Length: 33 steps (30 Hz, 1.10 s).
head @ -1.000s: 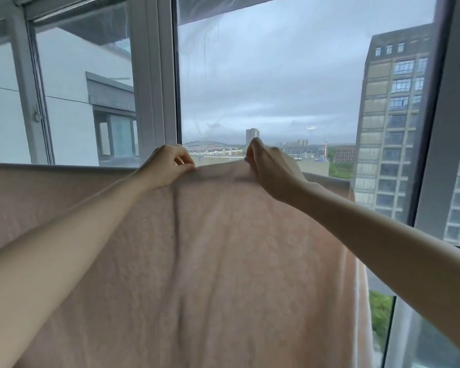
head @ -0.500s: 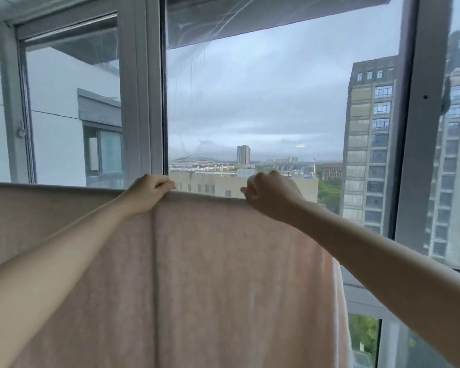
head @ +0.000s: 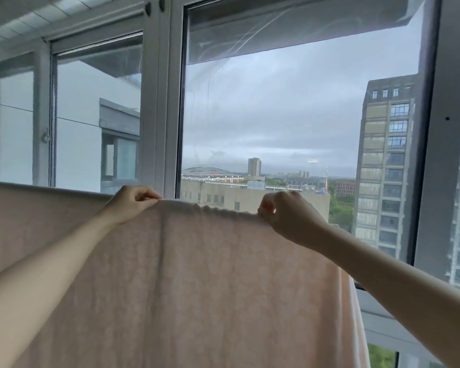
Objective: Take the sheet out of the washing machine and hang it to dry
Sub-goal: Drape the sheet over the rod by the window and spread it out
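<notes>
A pale pink sheet (head: 202, 282) hangs in front of me and fills the lower half of the view, its top edge running from the far left to past the middle. My left hand (head: 129, 204) pinches that top edge left of centre. My right hand (head: 287, 216) pinches the same edge further right, where the fabric is bunched into small wrinkles between the two hands. The sheet's right side drops down in a folded strip (head: 352, 309). Whatever the sheet hangs over is hidden by the fabric.
Large windows with grey frames (head: 160, 102) stand right behind the sheet. A thick upright frame post (head: 436, 144) rises at the right. Outside are a tall apartment block (head: 383, 166) and a cloudy sky.
The sheet's top edge and both hands sit lower in the view than a second ago as my view has tilted up. The hands have spread further apart along the edge.
</notes>
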Tool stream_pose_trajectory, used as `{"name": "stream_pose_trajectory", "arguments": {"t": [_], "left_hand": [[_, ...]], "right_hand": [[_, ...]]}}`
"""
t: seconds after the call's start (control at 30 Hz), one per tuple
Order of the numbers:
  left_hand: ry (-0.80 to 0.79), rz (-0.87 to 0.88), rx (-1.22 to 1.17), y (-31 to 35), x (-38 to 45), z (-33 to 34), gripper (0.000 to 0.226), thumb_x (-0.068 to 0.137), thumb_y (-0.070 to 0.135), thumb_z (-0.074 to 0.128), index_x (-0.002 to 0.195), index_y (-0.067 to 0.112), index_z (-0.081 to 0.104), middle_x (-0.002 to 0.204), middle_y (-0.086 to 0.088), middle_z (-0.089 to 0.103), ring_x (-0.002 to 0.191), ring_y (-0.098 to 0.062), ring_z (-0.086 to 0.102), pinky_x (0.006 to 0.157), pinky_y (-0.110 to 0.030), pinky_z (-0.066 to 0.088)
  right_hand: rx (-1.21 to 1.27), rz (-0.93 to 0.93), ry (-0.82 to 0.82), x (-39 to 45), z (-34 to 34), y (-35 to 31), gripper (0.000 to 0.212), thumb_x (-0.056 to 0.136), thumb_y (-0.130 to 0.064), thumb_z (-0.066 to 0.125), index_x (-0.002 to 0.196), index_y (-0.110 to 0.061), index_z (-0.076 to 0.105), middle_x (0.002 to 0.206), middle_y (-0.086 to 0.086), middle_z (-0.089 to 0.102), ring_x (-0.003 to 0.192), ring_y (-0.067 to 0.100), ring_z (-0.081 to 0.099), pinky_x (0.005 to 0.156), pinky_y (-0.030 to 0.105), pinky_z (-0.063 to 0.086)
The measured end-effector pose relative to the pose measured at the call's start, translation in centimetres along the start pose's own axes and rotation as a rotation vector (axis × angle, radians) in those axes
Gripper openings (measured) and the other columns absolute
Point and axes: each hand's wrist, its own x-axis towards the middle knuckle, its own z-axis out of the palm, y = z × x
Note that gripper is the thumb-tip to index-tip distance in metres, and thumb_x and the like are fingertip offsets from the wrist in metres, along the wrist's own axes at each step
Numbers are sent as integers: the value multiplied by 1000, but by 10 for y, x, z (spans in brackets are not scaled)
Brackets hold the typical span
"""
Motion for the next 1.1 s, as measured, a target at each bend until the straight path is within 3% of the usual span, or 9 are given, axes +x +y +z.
{"name": "stream_pose_trajectory", "arguments": {"t": [0.1,0.27,0.37,0.47,0.6,0.67,0.77,0.87,1.1], "left_hand": [[79,39,55,0,2,4,11,90,7,62,86,13,70,89,-3,70,91,-20,64,82,-30,48],[307,98,101,6,14,8,9,93,12,59,91,9,67,90,-5,68,87,-20,60,77,-31,43],[231,127,136,7,21,11,9,92,13,61,87,16,68,86,0,68,85,-17,61,76,-29,43],[85,113,177,-1,21,16,16,92,14,61,83,26,67,84,8,68,87,-13,62,80,-29,45],[89,103,107,-5,23,14,22,92,15,61,79,33,66,85,11,68,88,-8,62,83,-30,48],[77,105,94,-6,25,15,24,91,16,61,78,35,66,85,12,69,87,-8,62,83,-31,48],[55,113,87,-8,25,13,16,92,18,61,83,27,70,86,11,70,88,-8,62,84,-31,49],[38,150,85,-11,25,9,13,92,20,61,87,24,72,86,12,70,87,-3,62,80,-25,48],[-15,219,94,-39,23,-20,17,92,21,61,85,34,68,86,19,68,85,3,60,78,-18,47]], "right_hand": [[-44,-7,23,1,2,-7,22,96,-26,46,86,-13,61,85,5,66,72,24,60,66,38,52],[4,151,252,19,-7,-7,26,96,-27,45,84,-11,61,84,10,65,78,32,61,68,39,51],[-78,293,-33,33,-4,3,31,91,-22,51,62,-12,48,67,9,54,68,28,57,58,29,44],[-68,399,-340,41,-4,4,31,85,-14,54,57,-13,43,60,6,44,54,18,40,47,23,28],[145,235,-263,50,0,-19,26,92,-20,57,84,1,69,85,15,70,57,15,53,53,24,40],[98,106,-243,52,16,-36,31,94,-24,54,78,0,65,82,13,67,70,22,55,61,29,41],[90,2,-190,58,42,-56,37,94,-24,51,61,-8,54,69,12,58,69,24,52,63,34,44],[127,-12,-124,67,60,-69,26,91,-30,53,84,-10,67,87,10,68,79,27,62,73,41,54],[102,-114,-40,87,76,-117,25,92,-38,55,109,-21,64,102,0,64,87,18,61,78,38,53]]}}
